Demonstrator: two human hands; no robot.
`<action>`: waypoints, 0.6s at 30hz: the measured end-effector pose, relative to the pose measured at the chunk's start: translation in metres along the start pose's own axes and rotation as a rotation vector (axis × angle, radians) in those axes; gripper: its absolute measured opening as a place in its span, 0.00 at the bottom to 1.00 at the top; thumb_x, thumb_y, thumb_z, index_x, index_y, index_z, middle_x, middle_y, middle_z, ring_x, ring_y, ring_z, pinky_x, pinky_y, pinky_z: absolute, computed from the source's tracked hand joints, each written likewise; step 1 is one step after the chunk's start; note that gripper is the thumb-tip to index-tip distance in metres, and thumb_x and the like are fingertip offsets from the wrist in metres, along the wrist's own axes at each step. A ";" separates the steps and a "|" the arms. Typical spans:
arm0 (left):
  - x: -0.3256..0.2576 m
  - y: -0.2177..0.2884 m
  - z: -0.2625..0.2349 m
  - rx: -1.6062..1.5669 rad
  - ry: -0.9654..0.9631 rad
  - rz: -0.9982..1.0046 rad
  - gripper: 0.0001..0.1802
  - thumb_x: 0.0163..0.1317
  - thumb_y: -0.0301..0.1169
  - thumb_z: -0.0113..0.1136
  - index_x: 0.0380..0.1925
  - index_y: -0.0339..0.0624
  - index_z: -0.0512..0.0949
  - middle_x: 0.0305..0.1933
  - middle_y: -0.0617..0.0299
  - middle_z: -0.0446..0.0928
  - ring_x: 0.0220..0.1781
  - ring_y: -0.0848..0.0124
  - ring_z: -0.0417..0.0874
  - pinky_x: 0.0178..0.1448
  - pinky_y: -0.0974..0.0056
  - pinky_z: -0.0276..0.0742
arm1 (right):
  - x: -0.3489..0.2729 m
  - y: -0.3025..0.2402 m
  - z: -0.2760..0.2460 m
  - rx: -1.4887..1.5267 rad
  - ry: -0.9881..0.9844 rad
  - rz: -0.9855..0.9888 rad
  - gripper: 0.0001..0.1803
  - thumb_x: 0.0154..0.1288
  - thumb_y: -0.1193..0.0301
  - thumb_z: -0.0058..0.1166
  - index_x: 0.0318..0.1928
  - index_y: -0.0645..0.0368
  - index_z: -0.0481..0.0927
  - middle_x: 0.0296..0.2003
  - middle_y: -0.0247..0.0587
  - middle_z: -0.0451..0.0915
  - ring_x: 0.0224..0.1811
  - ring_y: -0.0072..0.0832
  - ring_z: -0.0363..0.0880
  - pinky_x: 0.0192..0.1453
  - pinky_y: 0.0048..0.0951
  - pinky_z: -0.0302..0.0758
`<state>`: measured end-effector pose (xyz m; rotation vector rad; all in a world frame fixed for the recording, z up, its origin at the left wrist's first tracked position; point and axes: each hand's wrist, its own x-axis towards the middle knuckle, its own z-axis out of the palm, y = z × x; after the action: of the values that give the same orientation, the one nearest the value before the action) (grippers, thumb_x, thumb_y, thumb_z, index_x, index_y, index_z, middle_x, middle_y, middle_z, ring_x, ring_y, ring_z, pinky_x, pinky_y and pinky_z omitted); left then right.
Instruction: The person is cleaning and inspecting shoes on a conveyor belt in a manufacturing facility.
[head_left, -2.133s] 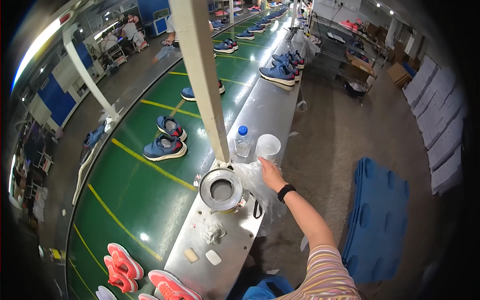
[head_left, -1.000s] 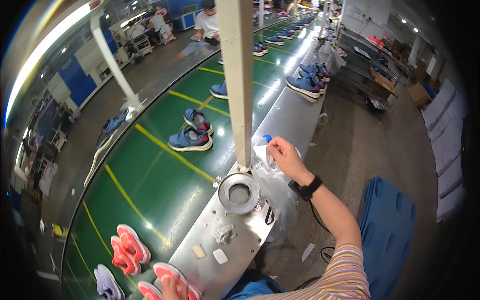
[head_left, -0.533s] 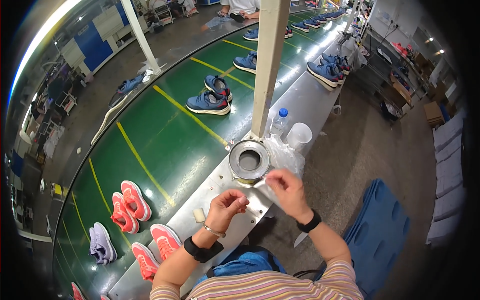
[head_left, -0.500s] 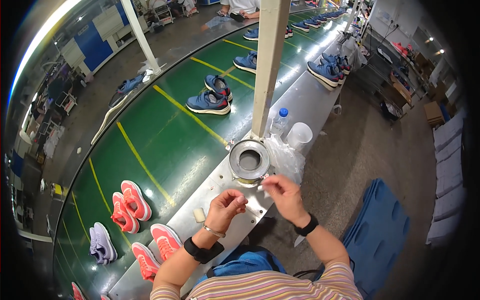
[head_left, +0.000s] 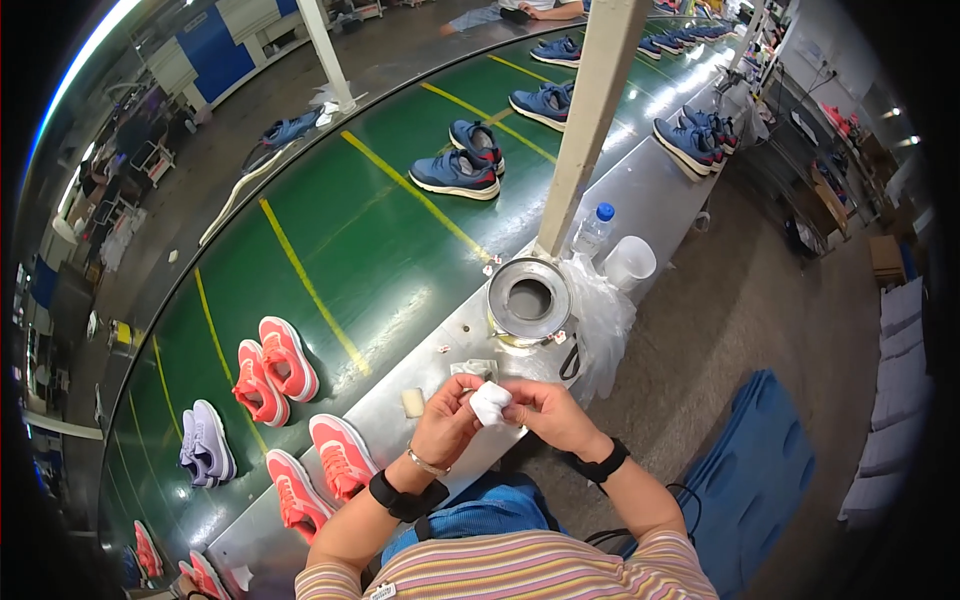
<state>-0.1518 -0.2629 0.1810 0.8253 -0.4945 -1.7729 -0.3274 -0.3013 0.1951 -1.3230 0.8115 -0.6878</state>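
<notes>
In front of me, over the edge of a metal ledge [head_left: 395,375], both my hands pinch a crumpled white wad, cloth or tissue [head_left: 489,403]. My left hand [head_left: 447,420] grips it from the left with thumb and fingers. From the other side my right hand [head_left: 548,412] has its fingertips closed on it. Just beyond the hands stands a round metal can [head_left: 505,322] with an open hole in its top. A small pale yellow block [head_left: 412,403] lies on the ledge left of my left hand. Behind my fingers a clear crumpled packet [head_left: 470,369] shows in part.
Coral shoes [head_left: 343,452] stand on the ledge near my left forearm. A green conveyor belt [head_left: 320,240] carries blue shoes [head_left: 455,175], coral shoes and lilac shoes [head_left: 208,445]. A post [head_left: 595,130] rises behind the can, beside a bottle [head_left: 593,232], cup [head_left: 630,262] and plastic bag [head_left: 600,320].
My hands were apart, the right pinching something small and white. They have come together, and the white wad now shows between them. The whole view has shifted slightly.
</notes>
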 end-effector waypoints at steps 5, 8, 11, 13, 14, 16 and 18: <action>-0.008 -0.006 -0.012 -0.082 0.020 0.082 0.08 0.59 0.22 0.52 0.39 0.38 0.70 0.41 0.61 0.74 0.43 0.75 0.75 0.45 0.72 0.72 | 0.003 0.010 0.015 0.045 0.128 -0.011 0.05 0.59 0.75 0.52 0.35 0.63 0.74 0.31 0.30 0.74 0.33 0.15 0.70 0.37 0.16 0.67; -0.013 -0.011 -0.004 0.593 0.114 0.386 0.11 0.52 0.17 0.56 0.35 0.40 0.75 0.39 0.63 0.75 0.40 0.71 0.75 0.44 0.68 0.72 | 0.006 0.021 0.026 0.222 0.222 0.076 0.06 0.61 0.74 0.50 0.39 0.62 0.73 0.33 0.31 0.75 0.32 0.14 0.71 0.37 0.15 0.68; -0.011 -0.003 0.004 1.289 0.032 0.868 0.15 0.44 0.17 0.59 0.34 0.42 0.76 0.36 0.62 0.76 0.37 0.66 0.76 0.41 0.65 0.73 | 0.007 0.025 0.036 0.670 0.337 0.169 0.07 0.63 0.75 0.47 0.42 0.61 0.71 0.34 0.31 0.75 0.34 0.15 0.72 0.38 0.15 0.69; -0.005 -0.004 -0.001 1.391 0.065 0.968 0.18 0.38 0.17 0.60 0.33 0.45 0.77 0.37 0.63 0.76 0.37 0.61 0.75 0.41 0.63 0.72 | 0.000 0.026 0.040 0.791 0.293 0.259 0.09 0.64 0.72 0.46 0.44 0.59 0.71 0.34 0.31 0.76 0.36 0.17 0.74 0.41 0.19 0.70; -0.006 -0.003 -0.004 1.460 0.063 0.973 0.18 0.38 0.17 0.60 0.34 0.45 0.77 0.37 0.64 0.76 0.38 0.62 0.74 0.41 0.63 0.72 | -0.004 0.012 0.047 0.872 0.320 0.291 0.10 0.64 0.72 0.46 0.45 0.59 0.71 0.35 0.31 0.76 0.37 0.18 0.74 0.43 0.20 0.70; -0.009 -0.004 -0.002 1.563 0.020 0.994 0.20 0.37 0.19 0.61 0.36 0.45 0.77 0.40 0.64 0.76 0.41 0.61 0.74 0.43 0.63 0.71 | -0.010 0.008 0.050 0.946 0.340 0.319 0.12 0.63 0.72 0.48 0.47 0.58 0.71 0.38 0.32 0.76 0.39 0.21 0.74 0.47 0.25 0.71; -0.010 -0.005 0.002 1.568 -0.012 0.963 0.21 0.38 0.19 0.60 0.38 0.44 0.77 0.42 0.63 0.75 0.41 0.61 0.73 0.44 0.63 0.71 | -0.006 0.019 0.039 0.956 0.303 0.305 0.12 0.63 0.73 0.48 0.47 0.58 0.71 0.38 0.34 0.76 0.39 0.21 0.74 0.47 0.25 0.71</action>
<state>-0.1549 -0.2518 0.1820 1.2183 -1.9677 -0.2275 -0.2987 -0.2717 0.1795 -0.2302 0.7475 -0.8810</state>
